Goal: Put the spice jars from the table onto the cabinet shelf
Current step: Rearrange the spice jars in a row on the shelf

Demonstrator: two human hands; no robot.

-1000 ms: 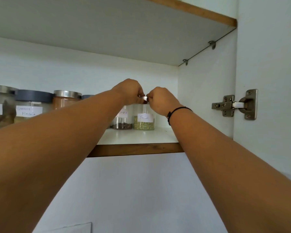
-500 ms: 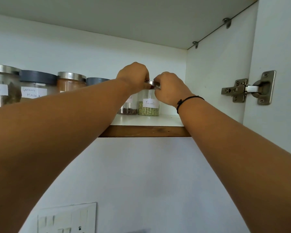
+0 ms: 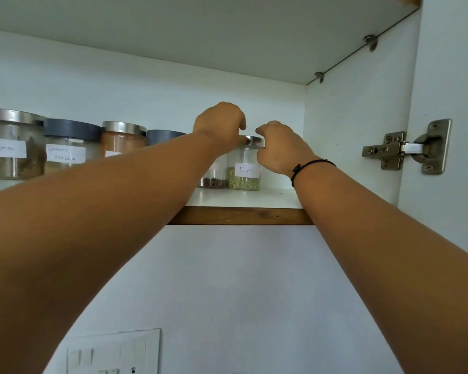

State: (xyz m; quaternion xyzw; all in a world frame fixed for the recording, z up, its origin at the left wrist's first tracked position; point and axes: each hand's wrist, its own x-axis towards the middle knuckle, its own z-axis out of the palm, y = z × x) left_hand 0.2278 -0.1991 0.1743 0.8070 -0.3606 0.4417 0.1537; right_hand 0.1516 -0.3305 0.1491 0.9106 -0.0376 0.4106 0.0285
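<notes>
The fennel jar (image 3: 243, 182) is clear, glossy glass with a brushed-metal lid (image 3: 254, 140) and a matt paper label (image 3: 247, 170) (handwritten in ink). At 9 o'clock, more glass jars (image 3: 14, 160) carry brushed steel tops (image 3: 15, 116) or matt grey, plastic-looking ones (image 3: 72, 129). The shelf (image 3: 268, 198) is smooth white board edged in dark wood. At 3 o'clock is a shiny metal hinge (image 3: 405, 149).

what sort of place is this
Most likely a home kitchen: labelled spice jars, among them the Fennel jar and Garam Masala jar, line a cabinet shelf, a door hinge sits at the right, and a wall switch plate is below.
</notes>
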